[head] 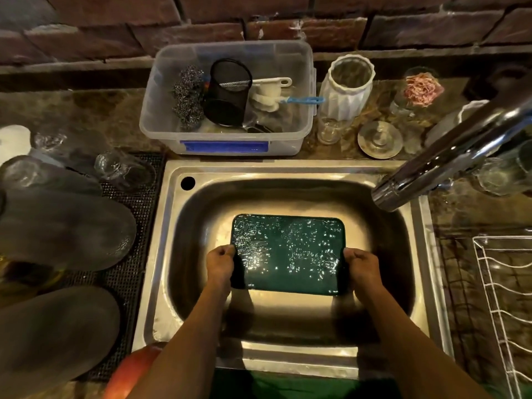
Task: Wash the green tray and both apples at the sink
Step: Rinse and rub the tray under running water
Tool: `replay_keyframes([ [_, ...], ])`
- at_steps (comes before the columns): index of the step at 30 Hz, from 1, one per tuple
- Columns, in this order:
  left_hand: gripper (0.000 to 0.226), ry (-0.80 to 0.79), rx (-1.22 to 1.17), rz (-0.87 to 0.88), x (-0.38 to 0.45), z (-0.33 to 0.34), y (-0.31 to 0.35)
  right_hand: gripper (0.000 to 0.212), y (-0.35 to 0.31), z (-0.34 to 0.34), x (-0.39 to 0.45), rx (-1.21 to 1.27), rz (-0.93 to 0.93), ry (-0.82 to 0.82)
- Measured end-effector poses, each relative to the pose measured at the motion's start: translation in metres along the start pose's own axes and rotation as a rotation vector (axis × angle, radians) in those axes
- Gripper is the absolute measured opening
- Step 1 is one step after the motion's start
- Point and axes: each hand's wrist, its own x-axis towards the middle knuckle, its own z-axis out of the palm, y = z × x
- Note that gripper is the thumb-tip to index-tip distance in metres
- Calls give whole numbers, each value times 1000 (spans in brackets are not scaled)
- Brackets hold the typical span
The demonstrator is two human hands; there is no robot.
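The green tray (288,254) is held level over the steel sink (288,171), wet, with glinting water drops across its surface. My left hand (220,264) grips its left edge and my right hand (363,267) grips its right edge. A red-orange apple (129,372) lies at the bottom left by the sink's front corner, partly hidden behind my left forearm. I see no second apple. The chrome tap (449,165) reaches in from the right, its spout above the sink's right side; no water stream is visible.
A clear plastic tub (224,145) with steel scourers, a black mesh cup and brushes stands behind the sink. Dark plates (66,226) and glasses sit on a black mat at the left. A white wire rack (506,298) is at the right; a white vase (347,87) and glasses stand behind.
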Motion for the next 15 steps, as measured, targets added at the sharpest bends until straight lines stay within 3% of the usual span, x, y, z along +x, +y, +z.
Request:
replay_keyframes([
  [6,23,21,-15,-13,0,0,-2,24,0,5,0,111,69,-14],
  [15,18,4,-222,-153,-8,0,-4,17,-7,8,-4,253,142,78],
])
